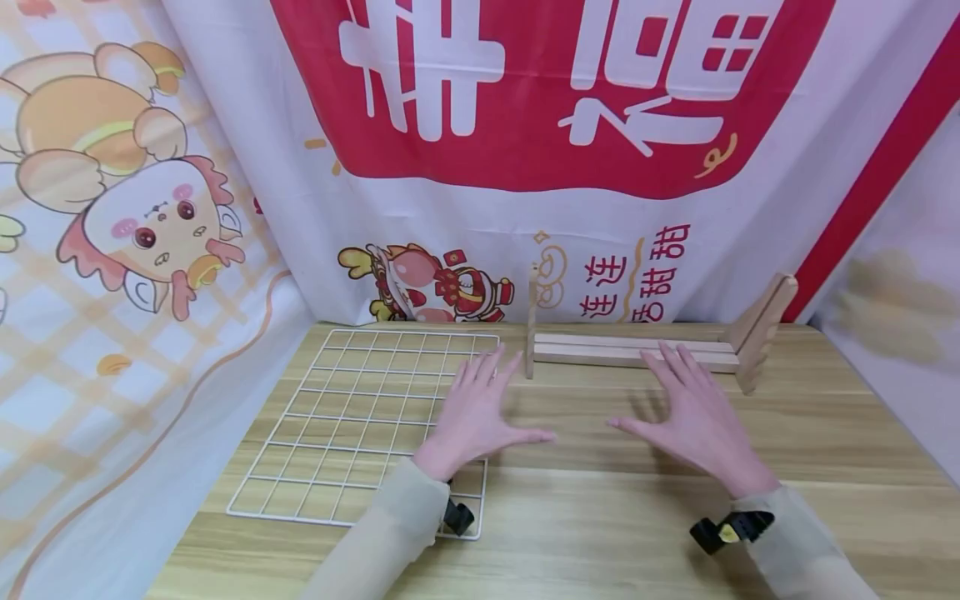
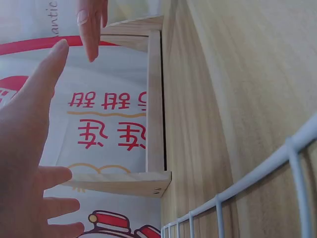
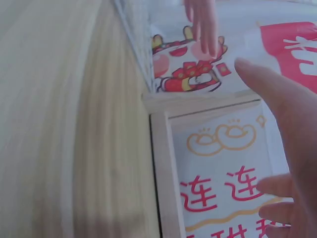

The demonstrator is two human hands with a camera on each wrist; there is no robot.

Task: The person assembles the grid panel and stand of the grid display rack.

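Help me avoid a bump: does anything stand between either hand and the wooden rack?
Nothing visible: only open space separates the left hand and right hand from the wooden rack. The wire grid lies partly below the left hand.

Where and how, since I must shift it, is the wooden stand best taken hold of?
I'd probably pinch the wooden stand by its left end panel and right end panel, coming from the front and above: both are upright boards rising above the low rail between them, and the printed cloth hangs close behind.
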